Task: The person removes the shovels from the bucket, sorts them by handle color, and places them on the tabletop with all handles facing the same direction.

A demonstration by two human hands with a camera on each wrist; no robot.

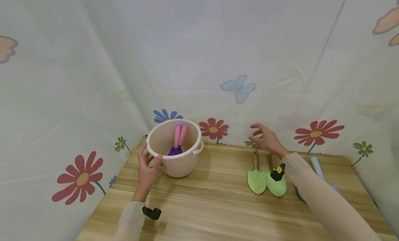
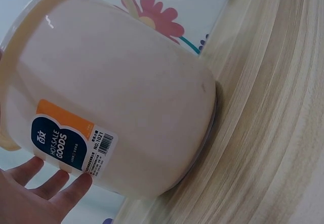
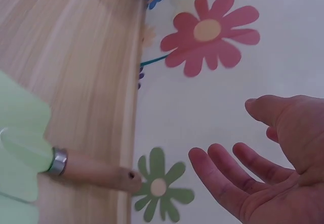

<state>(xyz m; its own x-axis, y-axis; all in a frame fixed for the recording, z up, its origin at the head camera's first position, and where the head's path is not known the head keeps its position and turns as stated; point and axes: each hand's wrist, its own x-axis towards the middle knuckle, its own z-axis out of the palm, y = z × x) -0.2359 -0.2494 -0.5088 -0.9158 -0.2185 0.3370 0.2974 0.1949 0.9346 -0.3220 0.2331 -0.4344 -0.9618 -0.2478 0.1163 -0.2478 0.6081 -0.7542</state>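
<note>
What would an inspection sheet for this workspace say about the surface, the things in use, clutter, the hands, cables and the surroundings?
Surface: wood-grain tabletop.
Things in use: cream bucket with two pink-handled tools inside, their heads purple; two green trowels side by side, wooden handles away from the person; blue tool, partly hidden by the right sleeve.
Clutter: nothing seen.
Hands: left hand touches the bucket's side; right hand is in the air near the trowel handles, touching nothing.
Cables: nothing seen.
Surroundings: pale sheeting printed with flowers and a butterfly.
</note>
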